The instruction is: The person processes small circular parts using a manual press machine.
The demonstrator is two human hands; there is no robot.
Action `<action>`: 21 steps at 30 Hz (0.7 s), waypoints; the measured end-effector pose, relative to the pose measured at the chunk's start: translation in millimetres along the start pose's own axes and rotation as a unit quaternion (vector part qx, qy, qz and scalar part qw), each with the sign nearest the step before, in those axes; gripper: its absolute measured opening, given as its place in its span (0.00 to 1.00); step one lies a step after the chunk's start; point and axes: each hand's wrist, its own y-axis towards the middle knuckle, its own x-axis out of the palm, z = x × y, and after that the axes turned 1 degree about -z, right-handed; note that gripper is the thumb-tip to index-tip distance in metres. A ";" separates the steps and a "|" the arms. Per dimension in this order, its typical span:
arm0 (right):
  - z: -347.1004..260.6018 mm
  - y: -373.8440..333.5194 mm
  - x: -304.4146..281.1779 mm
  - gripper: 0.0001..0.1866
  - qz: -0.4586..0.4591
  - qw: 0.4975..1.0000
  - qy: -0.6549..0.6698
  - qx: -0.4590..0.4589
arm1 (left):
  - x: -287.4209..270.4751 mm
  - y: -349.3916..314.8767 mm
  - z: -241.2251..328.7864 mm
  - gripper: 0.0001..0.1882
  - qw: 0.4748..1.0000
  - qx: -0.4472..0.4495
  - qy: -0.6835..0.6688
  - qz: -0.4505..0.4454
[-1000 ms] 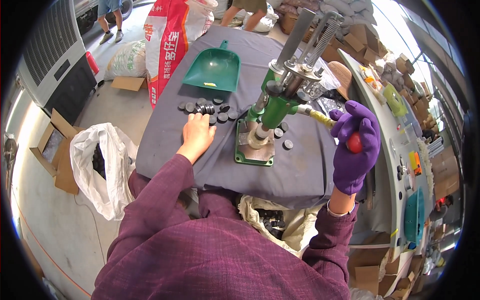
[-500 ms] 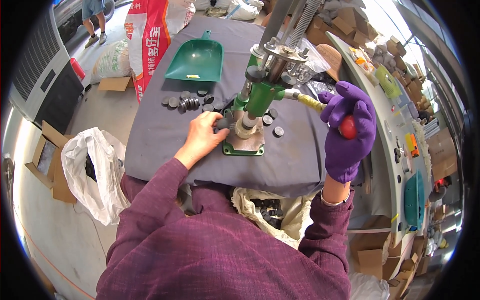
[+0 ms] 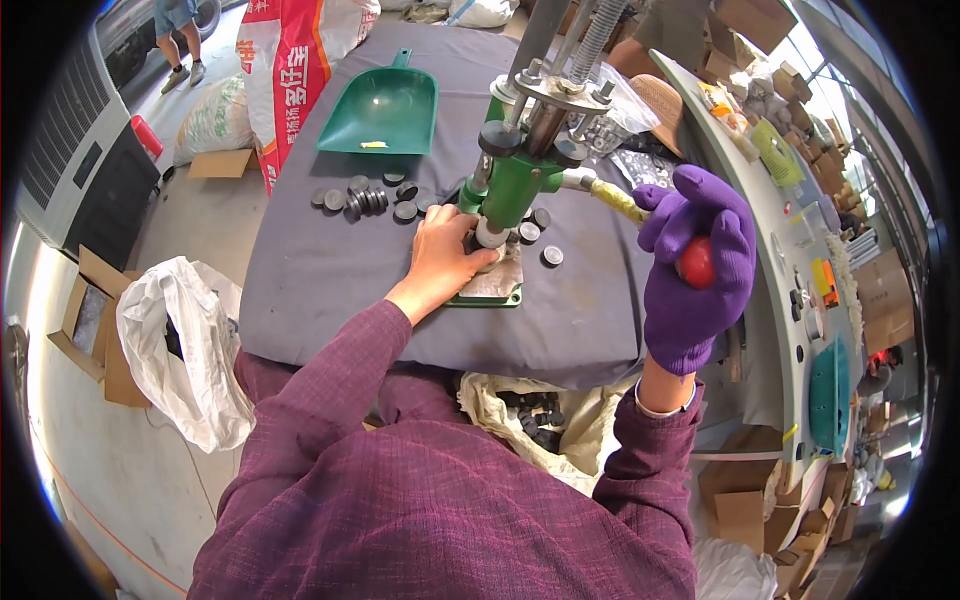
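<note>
- Left hand (image 3: 443, 258): bare, thumb and fingers spread around the seat under the pale, round ram tip (image 3: 490, 234) of the green metal hand press (image 3: 513, 192); whether it grips a part cannot be told, the fingertips being partly hidden.
- Right hand (image 3: 700, 275): in a purple knit glove, loosely closed about the round, glossy red knob (image 3: 696, 261), beside the lever's yellow-wrapped sleeve (image 3: 618, 200).
- Small, round black discs (image 3: 368, 202): loose on the grey cloth (image 3: 575, 315) left of the press, a few more to its right; any disc in the seat is hidden from view.
- Good practice, as judged here: a part should sit flat and centred beneath the ram tip; the lever is best held without pull while the bare fingers remain under it; thumb and fingertips should clear the seat before any pressure.
</note>
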 end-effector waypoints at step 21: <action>36.1 -91.2 2.8 0.12 -0.012 0.995 -0.071 -0.067 | -59.8 9.6 -49.3 0.17 0.966 0.071 0.176 0.175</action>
